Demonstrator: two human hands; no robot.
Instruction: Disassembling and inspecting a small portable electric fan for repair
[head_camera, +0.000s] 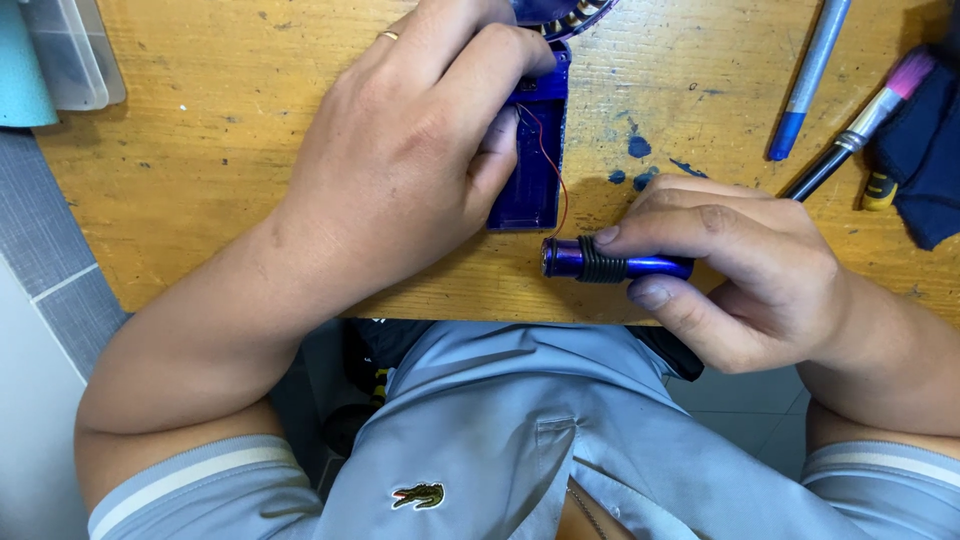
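A dark blue plastic case (530, 165), long and open-topped, is seen lying on the wooden table (220, 130); every other place is given from this case. The left hand (420, 150) is laid over the case's left side and upper end, its fingers curled down onto the case and its thumb pressed into the open interior. A gold ring (388, 36) is worn on one finger of that hand. A thin red wire (556, 170) is seen running along the case's right edge, from the upper part down towards the lower end.

Just below and to the right of the case's lower end, a shiny purple cylinder (615, 263) is held level by the right hand (740, 270), pinched between the forefinger on top and the thumb underneath. A band of black rings (600, 263) is wound around the cylinder near its left end, which points towards the case and lies close to the lower end of the wire; whether the two touch cannot be told.

Right of the case, blue paint spots (636, 150) are seen on the table. Farther right, a blue pen (810, 75) and a brush with a pink tip (860, 130) are lying, with dark blue cloth (925, 160) beyond them. Far to the left of the case, a clear plastic box (70, 50) is standing at the table's corner.
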